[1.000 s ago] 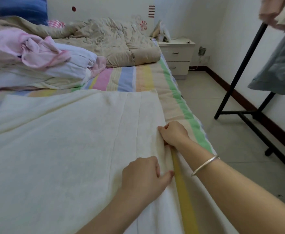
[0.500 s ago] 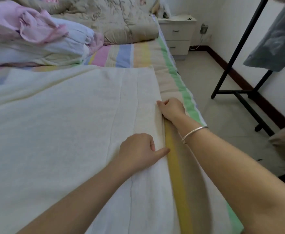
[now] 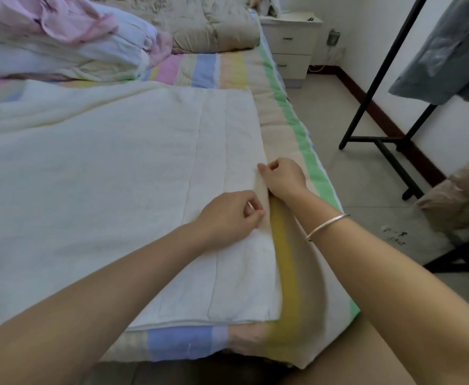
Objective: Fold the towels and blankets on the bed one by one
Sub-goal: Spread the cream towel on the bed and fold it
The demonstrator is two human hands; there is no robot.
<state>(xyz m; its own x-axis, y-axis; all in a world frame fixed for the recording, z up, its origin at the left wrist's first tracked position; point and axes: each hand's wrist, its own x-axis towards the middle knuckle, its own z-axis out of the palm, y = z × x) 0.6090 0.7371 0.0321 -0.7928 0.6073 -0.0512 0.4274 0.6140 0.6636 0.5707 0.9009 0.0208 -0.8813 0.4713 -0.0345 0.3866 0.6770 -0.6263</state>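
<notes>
Right hand (image 3: 283, 179) on blanket (image 3: 102, 176), laundry pile (image 3: 61, 37) beyond

cream blanket (image 3: 102, 176) cut off at left edge, clothes rack (image 3: 373, 87) top cropped

two hands (image 3: 229, 215) (image 3: 284, 179), one cream blanket (image 3: 102, 176), one bracelet (image 3: 326, 226), one nightstand (image 3: 291, 43)
</notes>
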